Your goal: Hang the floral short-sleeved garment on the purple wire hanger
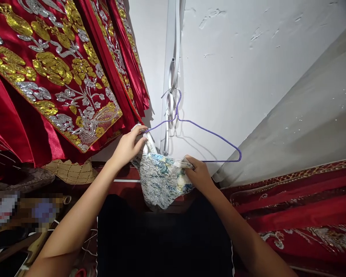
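Note:
A purple wire hanger [207,132] hangs by its hook from a white strip on the wall. A pale floral garment with blue and yellow print [161,179] droops from the hanger's left end. My left hand [129,144] pinches the cloth at the hanger's left tip, fingers closed on it. My right hand [198,175] grips the garment's other upper edge, just below the hanger's bottom wire.
Red satin robes with gold and silver embroidery [54,73] hang close on the left. More red embroidered cloth [300,207] lies at the right. A white plastered wall [242,65] is behind. Cluttered items sit at the lower left.

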`<state>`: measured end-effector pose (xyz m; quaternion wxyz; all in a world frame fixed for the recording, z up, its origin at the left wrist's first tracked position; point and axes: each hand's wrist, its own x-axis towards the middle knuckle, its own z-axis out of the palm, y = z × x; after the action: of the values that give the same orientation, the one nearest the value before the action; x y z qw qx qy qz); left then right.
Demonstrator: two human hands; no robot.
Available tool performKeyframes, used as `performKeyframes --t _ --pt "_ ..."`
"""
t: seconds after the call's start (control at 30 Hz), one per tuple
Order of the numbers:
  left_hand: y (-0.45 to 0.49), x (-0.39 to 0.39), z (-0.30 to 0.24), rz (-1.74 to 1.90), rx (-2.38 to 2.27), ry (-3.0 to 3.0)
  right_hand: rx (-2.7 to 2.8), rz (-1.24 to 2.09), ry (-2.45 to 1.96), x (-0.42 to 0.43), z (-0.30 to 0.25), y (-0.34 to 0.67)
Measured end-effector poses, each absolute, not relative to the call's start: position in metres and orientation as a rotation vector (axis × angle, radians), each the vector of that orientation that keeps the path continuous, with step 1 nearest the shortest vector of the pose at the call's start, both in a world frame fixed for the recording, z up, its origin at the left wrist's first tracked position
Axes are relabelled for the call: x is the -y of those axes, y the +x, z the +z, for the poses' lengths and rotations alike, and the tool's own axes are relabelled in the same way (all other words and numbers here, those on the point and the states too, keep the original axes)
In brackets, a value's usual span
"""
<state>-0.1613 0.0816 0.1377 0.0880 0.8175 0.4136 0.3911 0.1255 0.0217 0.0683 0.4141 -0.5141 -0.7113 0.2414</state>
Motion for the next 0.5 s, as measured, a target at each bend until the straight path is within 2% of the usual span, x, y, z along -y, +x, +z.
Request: performKeyframes --t 0.23,0.5 --pt "-0.164 -0.1 0.136 1.132 -1.219 2.553 1.845 0.615 -1.286 -0.015 0.083 0.133" --pt "-0.17 -0.093 0.14 1.187 -1.254 2.674 1.284 0.372 -1.447 0.008 0.119 0.17"
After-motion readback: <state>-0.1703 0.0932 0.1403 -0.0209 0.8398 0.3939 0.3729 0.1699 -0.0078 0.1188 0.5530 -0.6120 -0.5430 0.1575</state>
